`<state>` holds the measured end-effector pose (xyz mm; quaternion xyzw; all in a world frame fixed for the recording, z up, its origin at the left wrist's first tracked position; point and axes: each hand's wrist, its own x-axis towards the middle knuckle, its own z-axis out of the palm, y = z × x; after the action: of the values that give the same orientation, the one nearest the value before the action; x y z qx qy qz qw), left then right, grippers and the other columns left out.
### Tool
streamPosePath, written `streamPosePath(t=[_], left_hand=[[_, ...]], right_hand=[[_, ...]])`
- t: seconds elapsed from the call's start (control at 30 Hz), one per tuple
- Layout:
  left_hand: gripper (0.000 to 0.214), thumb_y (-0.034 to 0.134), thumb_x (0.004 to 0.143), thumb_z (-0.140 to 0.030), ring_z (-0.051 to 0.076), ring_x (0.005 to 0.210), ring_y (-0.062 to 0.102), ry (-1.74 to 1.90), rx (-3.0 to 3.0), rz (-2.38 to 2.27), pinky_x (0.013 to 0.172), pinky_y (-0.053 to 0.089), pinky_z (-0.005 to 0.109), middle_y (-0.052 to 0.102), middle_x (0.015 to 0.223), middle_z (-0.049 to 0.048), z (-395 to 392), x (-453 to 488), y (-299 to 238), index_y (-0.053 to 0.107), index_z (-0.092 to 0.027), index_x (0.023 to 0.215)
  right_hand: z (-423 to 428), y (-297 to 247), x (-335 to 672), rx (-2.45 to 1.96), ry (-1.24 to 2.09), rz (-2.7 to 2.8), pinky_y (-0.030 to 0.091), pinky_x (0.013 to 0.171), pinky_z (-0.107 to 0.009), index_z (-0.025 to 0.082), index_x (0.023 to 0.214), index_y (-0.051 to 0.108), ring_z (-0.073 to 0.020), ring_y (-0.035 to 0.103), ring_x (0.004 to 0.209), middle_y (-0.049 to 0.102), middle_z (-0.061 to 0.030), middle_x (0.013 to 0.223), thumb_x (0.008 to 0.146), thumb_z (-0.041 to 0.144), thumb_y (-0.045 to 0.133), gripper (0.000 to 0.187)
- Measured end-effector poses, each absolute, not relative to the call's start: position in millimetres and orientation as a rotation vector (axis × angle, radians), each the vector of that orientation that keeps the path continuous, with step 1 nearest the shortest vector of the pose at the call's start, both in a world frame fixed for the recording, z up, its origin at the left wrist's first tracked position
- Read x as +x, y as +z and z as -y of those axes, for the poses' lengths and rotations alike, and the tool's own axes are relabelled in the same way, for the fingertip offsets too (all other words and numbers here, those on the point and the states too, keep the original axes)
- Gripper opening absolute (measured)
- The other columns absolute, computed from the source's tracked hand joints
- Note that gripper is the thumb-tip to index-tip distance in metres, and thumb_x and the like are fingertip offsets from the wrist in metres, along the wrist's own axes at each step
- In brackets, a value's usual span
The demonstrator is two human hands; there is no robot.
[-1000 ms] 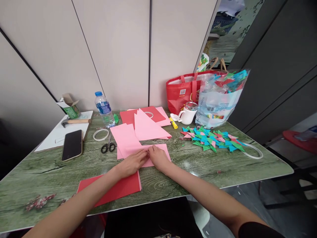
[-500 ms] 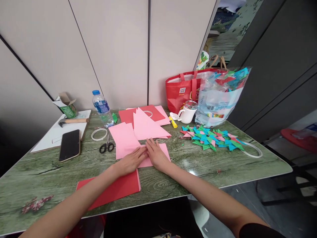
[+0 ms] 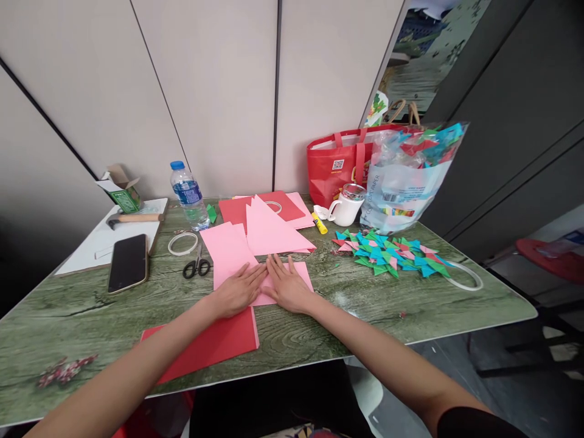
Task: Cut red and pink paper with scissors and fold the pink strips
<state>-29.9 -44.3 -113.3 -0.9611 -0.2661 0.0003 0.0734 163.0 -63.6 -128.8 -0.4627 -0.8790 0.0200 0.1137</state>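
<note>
In the head view, pink paper (image 3: 303, 277) is pressed flat on the wood-patterned table (image 3: 365, 328) by both hands, between the red paper stack (image 3: 219, 344) and the folded pink triangles (image 3: 271, 234). The right hand (image 3: 289, 289), seen curled at the paper a second ago, has been flattened, its fingers slightly spread and its thumb held out. The left hand (image 3: 239, 291) has been laid flatter too, its thumb now parted from the fingers. Nothing is seen pinched by either hand. The scissors (image 3: 196, 267) and glue stick (image 3: 320, 224) have been left unmoved.
</note>
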Motion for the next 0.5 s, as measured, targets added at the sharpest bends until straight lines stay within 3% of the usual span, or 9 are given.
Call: streamPosePath(t=[0.2,0.37,0.5], left_hand=[[0.054,0.023,0.092,-0.038,0.022,0.135,0.019,-0.068,-2.792,0.916,0.109,0.003,0.048,0.029,0.144,0.015,46,-34,-118,0.026,-0.01,0.138],[0.058,0.031,0.089,-0.04,0.028,0.134,0.021,-0.145,-2.746,0.965,0.107,0.003,0.054,0.032,0.141,0.0195,50,-31,-111,0.033,-0.005,0.135],[0.053,0.032,0.089,-0.035,0.031,0.132,0.024,-0.134,-2.701,1.006,0.106,0.013,0.054,0.037,0.138,0.023,62,-22,-99,0.039,-0.001,0.13]], right_hand=[[66,-125,165,-1.315,0.008,2.599,0.005,0.107,-0.057,0.008,0.14,0.019,-0.0266,0.002,0.137,0.014,-0.0149,0.147,0.091,0.047,0.024,0.062],[70,-122,168,-1.138,0.036,2.664,0.011,0.11,-0.049,0.008,0.139,0.022,-0.0232,0.007,0.137,0.021,-0.0115,0.146,0.093,0.032,0.026,0.052],[69,-124,166,-1.148,0.049,2.668,0.013,0.11,-0.049,0.006,0.137,0.026,-0.0241,0.013,0.136,0.025,-0.0144,0.144,0.092,0.031,0.028,0.051]])
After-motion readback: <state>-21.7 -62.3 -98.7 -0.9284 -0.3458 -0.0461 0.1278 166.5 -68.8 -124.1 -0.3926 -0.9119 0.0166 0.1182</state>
